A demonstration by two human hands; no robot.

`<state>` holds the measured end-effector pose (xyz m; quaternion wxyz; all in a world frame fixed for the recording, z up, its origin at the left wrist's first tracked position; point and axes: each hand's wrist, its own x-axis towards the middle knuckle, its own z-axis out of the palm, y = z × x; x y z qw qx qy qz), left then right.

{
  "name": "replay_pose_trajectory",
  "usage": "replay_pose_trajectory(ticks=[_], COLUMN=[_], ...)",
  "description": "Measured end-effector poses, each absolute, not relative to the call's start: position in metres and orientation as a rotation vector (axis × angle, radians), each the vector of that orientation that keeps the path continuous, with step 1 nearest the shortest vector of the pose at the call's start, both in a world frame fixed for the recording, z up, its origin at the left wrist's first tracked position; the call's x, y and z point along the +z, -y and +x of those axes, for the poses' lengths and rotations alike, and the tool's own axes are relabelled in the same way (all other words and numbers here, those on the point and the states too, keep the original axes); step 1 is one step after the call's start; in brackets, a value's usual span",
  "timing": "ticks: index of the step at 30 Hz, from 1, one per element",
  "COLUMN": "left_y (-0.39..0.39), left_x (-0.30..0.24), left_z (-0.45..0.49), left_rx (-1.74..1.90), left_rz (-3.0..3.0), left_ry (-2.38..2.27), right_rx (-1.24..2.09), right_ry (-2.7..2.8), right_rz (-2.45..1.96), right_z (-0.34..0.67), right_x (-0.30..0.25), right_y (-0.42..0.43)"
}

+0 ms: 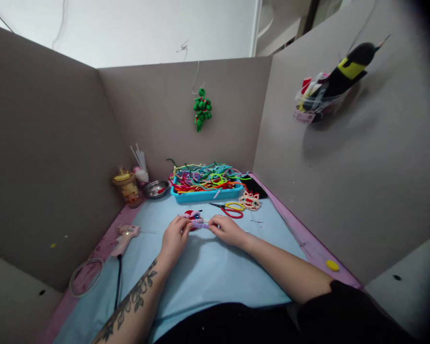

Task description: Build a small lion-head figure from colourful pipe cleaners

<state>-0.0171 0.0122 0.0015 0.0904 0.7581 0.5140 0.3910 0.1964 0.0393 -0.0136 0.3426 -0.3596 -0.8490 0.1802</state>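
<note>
Between my two hands stretches a short lilac fuzzy pipe cleaner [200,225], bumpy along its length. My left hand [177,234] pinches its left end with the fingertips. At the other end, the fingers of my right hand [226,229] are closed on it. Just behind it lies a red and pink fuzzy piece [192,215], partly hidden by my left fingers and the lilac pipe cleaner. Beyond my right hand rest scissors [232,209] with one yellow and one red handle loop. A cream and red fuzzy face-like figure [250,200] lies beside them.
A blue tray [208,196] heaped with coloured pipe cleaners stands at the back. To the left are a metal bowl [156,189], a lidded cup [127,187] and a pink glue gun [125,240] with its cord. Grey panels enclose three sides; a green ornament [202,111] hangs behind.
</note>
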Motion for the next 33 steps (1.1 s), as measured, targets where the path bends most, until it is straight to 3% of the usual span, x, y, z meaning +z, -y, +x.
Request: replay_pose_trajectory(ticks=[18,27,33], left_y=[-0.021,-0.015,-0.011], left_x=[-0.008,-0.002,-0.003], left_z=[-0.017,-0.014,-0.012], left_rx=[1.089,1.321,1.264], left_rz=[2.056,2.218,2.438], left_ry=[-1.565,-1.327,-1.180], right_rx=[-0.164,0.248,0.516], right_ry=[2.352,2.281,2.232], right_rz=[-0.877,-0.958,-0.923], right_z=[0.199,0.203,0.199], right_x=[-0.009,-0.004,-0.005], right_y=[-0.038,-0.039,-0.039])
